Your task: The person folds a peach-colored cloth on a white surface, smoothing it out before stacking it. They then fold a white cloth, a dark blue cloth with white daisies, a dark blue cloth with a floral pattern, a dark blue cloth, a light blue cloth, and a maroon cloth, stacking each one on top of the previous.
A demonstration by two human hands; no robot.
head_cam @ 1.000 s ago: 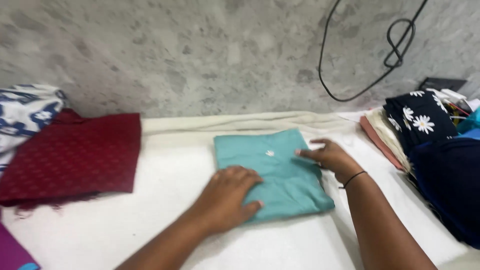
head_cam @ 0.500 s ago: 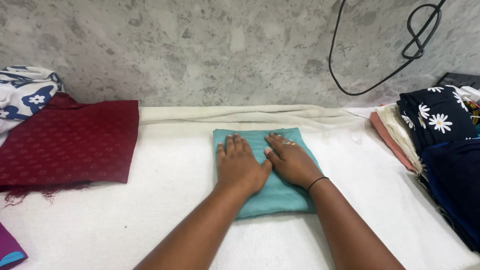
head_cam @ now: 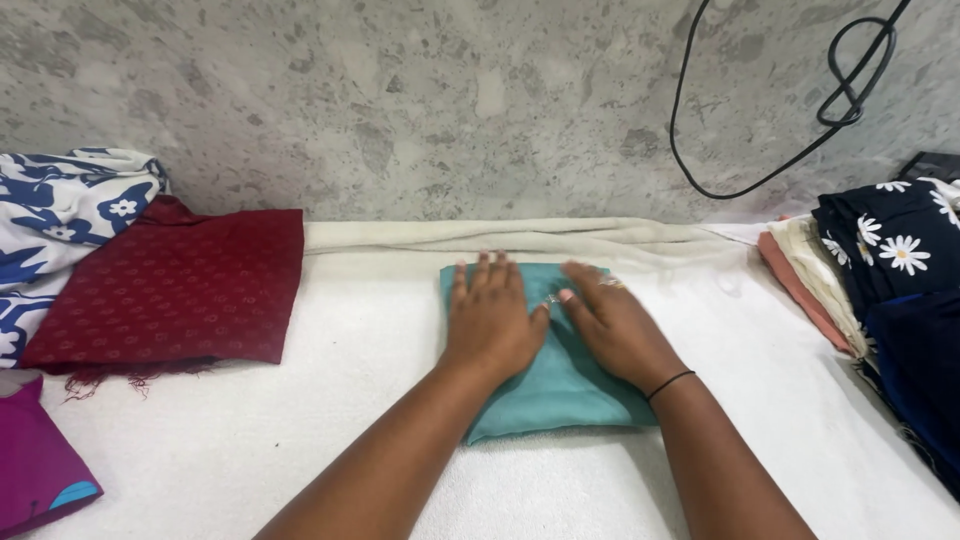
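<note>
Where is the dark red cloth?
In the head view, the dark red cloth lies flat at the table's left side, beside the blue-and-white flowered cloth, well left of the teal folded cloth.

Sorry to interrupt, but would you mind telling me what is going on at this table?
A person is pressing both palms flat on a folded teal cloth lying on the white padded table. The left hand and right hand lie side by side on it, fingers spread. A dark red cloth lies flat to the left, and a stack of folded clothes sits at the right edge.
</note>
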